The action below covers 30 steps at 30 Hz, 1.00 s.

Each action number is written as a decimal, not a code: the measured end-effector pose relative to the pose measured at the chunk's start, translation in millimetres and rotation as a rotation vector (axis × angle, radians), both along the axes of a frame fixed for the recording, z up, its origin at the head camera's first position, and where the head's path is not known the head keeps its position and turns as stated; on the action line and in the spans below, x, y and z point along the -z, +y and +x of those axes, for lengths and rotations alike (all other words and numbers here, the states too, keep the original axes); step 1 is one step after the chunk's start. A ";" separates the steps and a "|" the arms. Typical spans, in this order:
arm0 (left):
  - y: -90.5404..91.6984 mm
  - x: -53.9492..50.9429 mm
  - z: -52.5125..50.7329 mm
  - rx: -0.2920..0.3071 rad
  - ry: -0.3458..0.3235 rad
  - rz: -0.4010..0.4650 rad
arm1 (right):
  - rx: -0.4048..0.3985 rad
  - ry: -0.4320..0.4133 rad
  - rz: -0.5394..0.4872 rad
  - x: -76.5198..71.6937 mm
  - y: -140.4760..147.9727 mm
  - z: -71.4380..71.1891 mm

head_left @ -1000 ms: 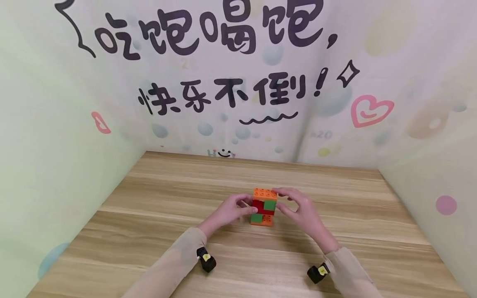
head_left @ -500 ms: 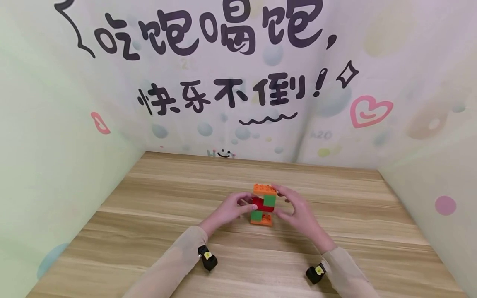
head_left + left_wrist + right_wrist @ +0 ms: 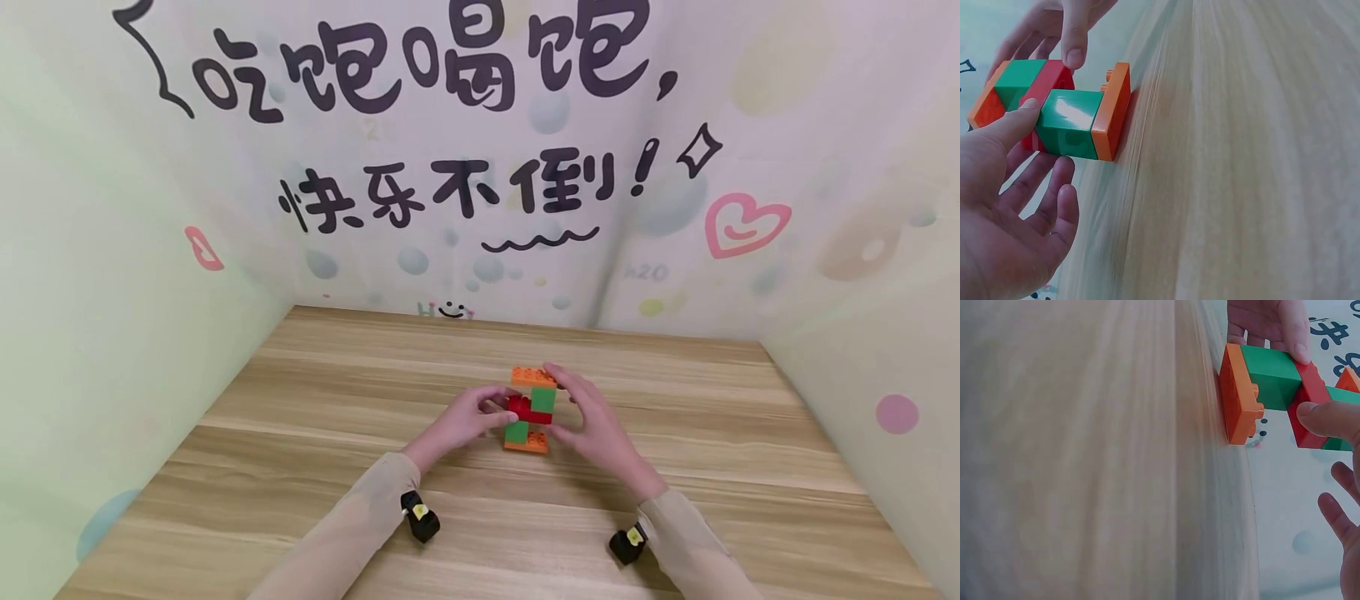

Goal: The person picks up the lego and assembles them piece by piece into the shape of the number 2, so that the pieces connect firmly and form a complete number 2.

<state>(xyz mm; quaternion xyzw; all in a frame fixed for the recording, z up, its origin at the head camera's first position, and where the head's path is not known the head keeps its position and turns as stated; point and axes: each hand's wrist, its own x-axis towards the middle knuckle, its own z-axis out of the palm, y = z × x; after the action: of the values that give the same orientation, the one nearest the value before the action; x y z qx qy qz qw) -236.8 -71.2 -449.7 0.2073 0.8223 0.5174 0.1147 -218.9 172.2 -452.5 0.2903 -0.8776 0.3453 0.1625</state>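
A small tower of toy building bricks stands on the wooden table. An orange brick [image 3: 1235, 403] forms its base, with a green brick [image 3: 1069, 124] on the base's left side. Across the middle lies a red brick [image 3: 540, 417], and a second green brick [image 3: 543, 400] rises from its right end. Another orange brick [image 3: 532, 377] caps the tower. My left hand [image 3: 468, 422] pinches the red brick's left end, thumb in front. At the right side, my right hand [image 3: 600, 425] grips the tower, thumb against the red brick and fingers up by the top orange brick.
The wood-grain table [image 3: 322, 400] extends around the tower. A printed white backdrop [image 3: 412, 275] closes off the far side, and pale side walls [image 3: 862, 358] flank the table. Black wrist cameras [image 3: 422, 518] hang from both sleeves.
In the head view the tower's top sits higher than before, while its base stays in place. My right hand has shifted slightly left and its fingers reach higher. My left hand keeps its pinch.
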 end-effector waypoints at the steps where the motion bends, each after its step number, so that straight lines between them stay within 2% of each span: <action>1: 0.0 0.4 -0.3 -0.002 0.000 0.000 | 0.002 -0.006 -0.002 -0.1 0.0 -0.8; 12: -0.8 3.6 -0.6 0.001 0.048 -0.026 | -0.006 -0.052 -0.020 2.2 2.1 -11.8; 26: -1.7 8.5 -1.6 0.032 0.073 -0.055 | -0.005 -0.251 -0.080 0.7 5.1 -25.1; 30: -1.9 7.3 0.9 0.044 0.080 -0.058 | -0.005 -0.259 -0.080 2.0 5.7 -28.0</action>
<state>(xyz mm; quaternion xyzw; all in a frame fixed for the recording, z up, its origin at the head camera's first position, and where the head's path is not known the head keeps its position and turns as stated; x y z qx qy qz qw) -235.9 -73.0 -457.0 0.2425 0.8361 0.4821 0.0989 -246.9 177.8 -454.5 0.2388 -0.8759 0.4151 0.0587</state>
